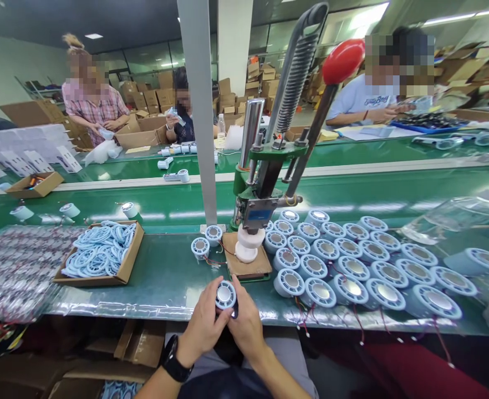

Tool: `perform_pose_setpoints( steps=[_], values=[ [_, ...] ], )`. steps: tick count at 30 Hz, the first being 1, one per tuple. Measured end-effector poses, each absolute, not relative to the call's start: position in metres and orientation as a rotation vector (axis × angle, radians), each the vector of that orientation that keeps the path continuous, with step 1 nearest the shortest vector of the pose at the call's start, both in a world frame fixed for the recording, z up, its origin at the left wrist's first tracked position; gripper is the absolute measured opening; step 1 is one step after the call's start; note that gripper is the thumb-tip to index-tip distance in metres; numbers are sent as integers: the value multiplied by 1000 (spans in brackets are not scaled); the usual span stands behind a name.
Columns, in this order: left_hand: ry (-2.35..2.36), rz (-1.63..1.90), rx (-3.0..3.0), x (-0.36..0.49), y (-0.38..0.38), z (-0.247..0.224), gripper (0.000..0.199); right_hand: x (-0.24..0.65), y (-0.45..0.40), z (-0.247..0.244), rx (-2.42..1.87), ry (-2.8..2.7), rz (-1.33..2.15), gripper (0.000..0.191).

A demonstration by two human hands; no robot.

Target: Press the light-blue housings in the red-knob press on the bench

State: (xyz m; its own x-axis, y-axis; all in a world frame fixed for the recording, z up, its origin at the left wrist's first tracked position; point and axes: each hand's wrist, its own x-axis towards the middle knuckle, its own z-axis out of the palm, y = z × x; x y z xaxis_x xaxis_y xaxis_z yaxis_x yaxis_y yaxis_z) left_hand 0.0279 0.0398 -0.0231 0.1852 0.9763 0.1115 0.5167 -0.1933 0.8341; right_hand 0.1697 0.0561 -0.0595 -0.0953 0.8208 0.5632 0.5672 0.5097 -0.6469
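Between my two hands, over the table's front edge, is a light-blue round fan housing point(225, 294) with a silver disc in its middle. My left hand point(205, 313) wraps its left side and my right hand point(244, 316) closes on its right side. Just beyond them stands a hand press point(261, 205) with a red-knobbed lever and white round pressing blocks point(248, 246) over a brown board point(250, 269). Two similar housings point(200, 248) with thin wires sit left of the press. Several more housings point(325, 249) stand in rows to its right, wires hanging over the edge.
A cardboard box of light-blue rings point(98, 252) stands at the left, beside plastic-wrapped parts point(18, 271). A grey post point(200, 111) rises behind. Across the green conveyor point(165, 205), people point(97, 111) work with their own hands. Clear plastic point(448, 219) lies at the right.
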Motion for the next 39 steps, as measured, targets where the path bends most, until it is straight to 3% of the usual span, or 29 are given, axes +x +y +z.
perform_pose_setpoints(
  steps=[5, 8, 11, 15, 18, 20, 24, 29, 33, 39],
  values=[
    [1402, 924, 1797, 30, 38, -22, 58, 171, 54, -61, -1152, -1881, 360, 63],
    [1445, 976, 1681, 31, 48, -9, 57, 189, 57, -28, -1147, -2088, 407, 64],
    [1480, 1046, 1586, 34, 75, 18, 58, 227, 75, 58, -1093, -2116, 166, 60],
    [1431, 1128, 1613, 48, 127, 52, 56, 272, 129, 218, -998, -1747, -409, 48],
    [1422, 1161, 1648, 60, 157, 59, 55, 280, 181, 308, -1060, -1577, -368, 55],
    [1409, 1211, 1595, 63, 168, 57, 55, 274, 213, 338, -1076, -1599, -172, 59],
    [1291, 1254, 1502, 56, 171, 50, 58, 261, 251, 346, -1093, -1706, 279, 82],
    [1227, 1261, 1461, 59, 164, 45, 59, 259, 256, 338, -1031, -1691, 231, 86],
    [1040, 1268, 1426, 82, 164, 34, 60, 261, 256, 338, -1074, -1693, 175, 84],
    [978, 1247, 1495, 92, 174, 29, 56, 264, 262, 331, -981, -1654, 229, 63]
  ],
)
